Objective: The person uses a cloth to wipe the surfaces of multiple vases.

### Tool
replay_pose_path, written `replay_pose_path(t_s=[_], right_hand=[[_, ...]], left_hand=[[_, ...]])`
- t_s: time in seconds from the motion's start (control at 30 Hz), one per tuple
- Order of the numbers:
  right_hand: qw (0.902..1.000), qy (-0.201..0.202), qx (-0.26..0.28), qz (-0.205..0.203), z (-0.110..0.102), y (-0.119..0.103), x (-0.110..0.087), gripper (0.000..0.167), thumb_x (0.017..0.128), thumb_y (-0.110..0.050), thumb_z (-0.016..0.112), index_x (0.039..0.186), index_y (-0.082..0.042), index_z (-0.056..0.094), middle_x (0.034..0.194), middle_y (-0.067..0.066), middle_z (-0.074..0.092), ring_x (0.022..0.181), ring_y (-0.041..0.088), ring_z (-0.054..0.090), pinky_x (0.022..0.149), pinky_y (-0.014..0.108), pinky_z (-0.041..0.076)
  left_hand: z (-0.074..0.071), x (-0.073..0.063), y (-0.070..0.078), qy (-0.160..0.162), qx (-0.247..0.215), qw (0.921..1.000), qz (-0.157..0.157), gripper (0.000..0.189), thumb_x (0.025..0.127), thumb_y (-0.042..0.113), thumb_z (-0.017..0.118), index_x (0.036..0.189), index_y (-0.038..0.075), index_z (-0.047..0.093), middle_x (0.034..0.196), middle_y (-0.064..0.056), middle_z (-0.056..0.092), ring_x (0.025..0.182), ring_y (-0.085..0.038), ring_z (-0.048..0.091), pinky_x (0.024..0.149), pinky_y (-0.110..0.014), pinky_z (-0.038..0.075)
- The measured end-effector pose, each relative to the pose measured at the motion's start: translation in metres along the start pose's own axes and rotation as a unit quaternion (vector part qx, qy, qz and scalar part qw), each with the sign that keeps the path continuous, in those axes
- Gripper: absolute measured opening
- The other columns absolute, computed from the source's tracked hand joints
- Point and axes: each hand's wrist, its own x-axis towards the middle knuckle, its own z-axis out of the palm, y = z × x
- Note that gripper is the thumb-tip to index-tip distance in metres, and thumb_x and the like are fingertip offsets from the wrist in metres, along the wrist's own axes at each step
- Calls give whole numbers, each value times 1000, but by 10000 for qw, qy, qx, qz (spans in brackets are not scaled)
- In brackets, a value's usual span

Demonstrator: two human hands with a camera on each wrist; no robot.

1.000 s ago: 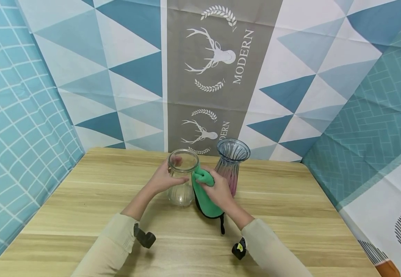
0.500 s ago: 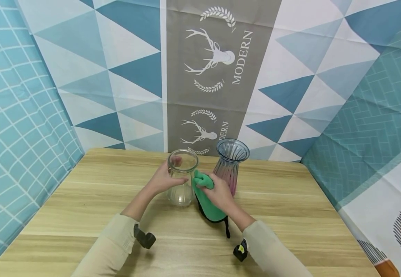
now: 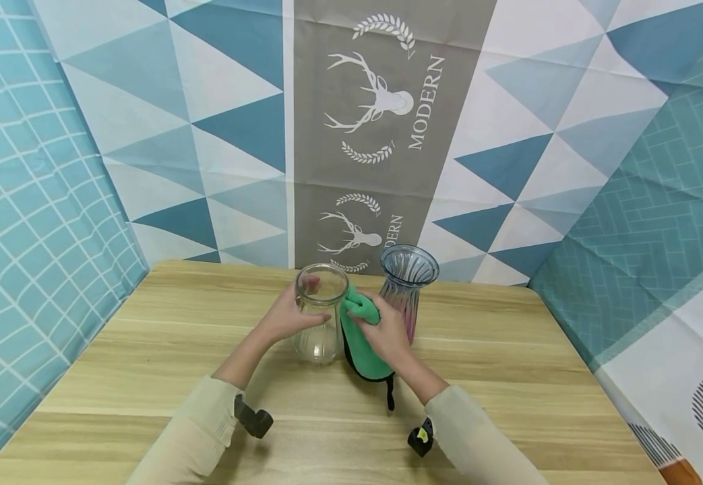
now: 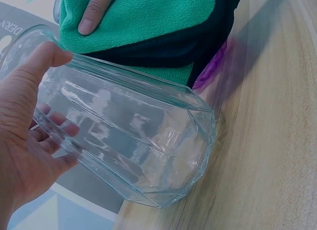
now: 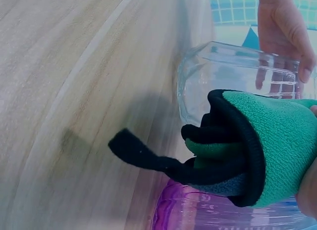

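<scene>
My left hand point(image 3: 287, 315) grips a clear, faceted glass vase point(image 3: 317, 345) near its rim. In the left wrist view the thumb lies on the near side of the glass, and the other fingers show through it. My right hand point(image 3: 387, 331) holds a folded green cleaning cloth point(image 3: 366, 353) with black edging, bunched at the top against the right side of the vase. A black hanging loop point(image 5: 141, 153) dangles from the cloth's lower end. The vase stands upright on the wooden table point(image 3: 478, 377).
A second vase point(image 3: 401, 293), fluted and shading from blue-grey to pink-purple, stands just right of the right hand, partly hidden by it. Behind the table's far edge hangs a backdrop point(image 3: 236, 135) patterned with triangles. Blue tiled sheeting point(image 3: 42, 202) hangs at the left.
The cloth's lower end swung right, then back left, while my right hand shifted slightly down and up along the vase. My left hand and the clear vase stay nearly still.
</scene>
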Motion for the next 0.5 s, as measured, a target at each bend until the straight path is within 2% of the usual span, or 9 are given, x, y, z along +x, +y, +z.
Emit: replay_pose_path(t_s=[0.07,0.27,0.5], right_hand=[[10000,0,-6,-1,1,1,0,40,80,-14,74,119,-10,62,110,10,69,96,24,66,78,40,54],[10000,15,40,-43,2,2,0,41,80,-13,74,118,-11,61,108,9,69,94,22,66,77,37,54],[10000,-20,68,11,3,2,1,40,80,-15,74,119,-12,61,108,8,70,93,20,66,76,34,54]], left_hand=[[1,2,-5,-1,29,10000,17,68,73,4,75,130,-9,40,132,-29,48,126,-42,44,107,-54,36],[4,11,-34,49,15,10000,17,71,72,7,78,131,-3,41,133,-25,49,127,-39,45,107,-53,36],[3,13,-39,81,64,9998,147,69,71,12,80,128,1,44,131,-21,52,124,-36,48,105,-51,39]])
